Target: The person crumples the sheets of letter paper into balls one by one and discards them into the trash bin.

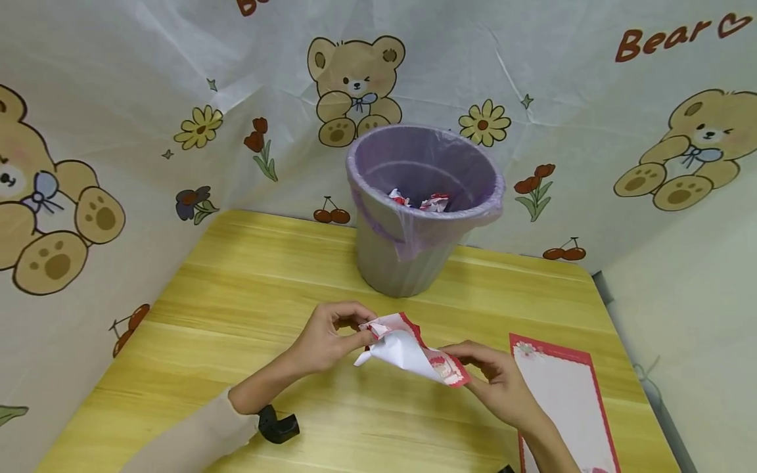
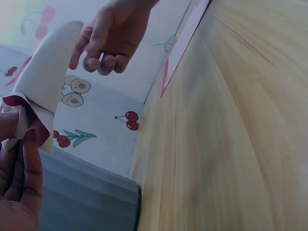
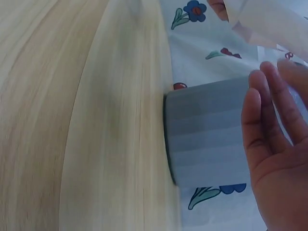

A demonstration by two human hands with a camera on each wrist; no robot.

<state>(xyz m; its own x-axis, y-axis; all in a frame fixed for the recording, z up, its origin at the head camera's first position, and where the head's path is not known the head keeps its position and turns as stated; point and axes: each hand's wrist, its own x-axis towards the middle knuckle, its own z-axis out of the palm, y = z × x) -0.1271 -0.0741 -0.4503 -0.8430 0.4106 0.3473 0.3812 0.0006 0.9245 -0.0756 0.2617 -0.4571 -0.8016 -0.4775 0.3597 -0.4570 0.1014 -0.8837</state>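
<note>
A partly crumpled sheet of paper (image 1: 408, 351), white on one side and red-bordered with a printed picture on the other, is held up over the table. My left hand (image 1: 331, 335) pinches its bunched left end between thumb and fingers. In the left wrist view the bunched paper (image 2: 36, 96) curls outward from the left hand's fingers (image 2: 31, 168). My right hand (image 1: 493, 378) is at the sheet's right end, its fingers loosely extended beside the printed corner. In the right wrist view the right hand's fingers (image 3: 264, 115) look relaxed below the paper (image 3: 269, 24).
A purple-grey bucket (image 1: 390, 263) with a clear liner stands at the back of the wooden table (image 1: 248, 282). Crumpled red-and-white papers (image 1: 434, 202) lie inside it. Another red-bordered sheet (image 1: 564, 394) lies flat at the right. A bear-print cloth (image 1: 284, 66) hangs behind.
</note>
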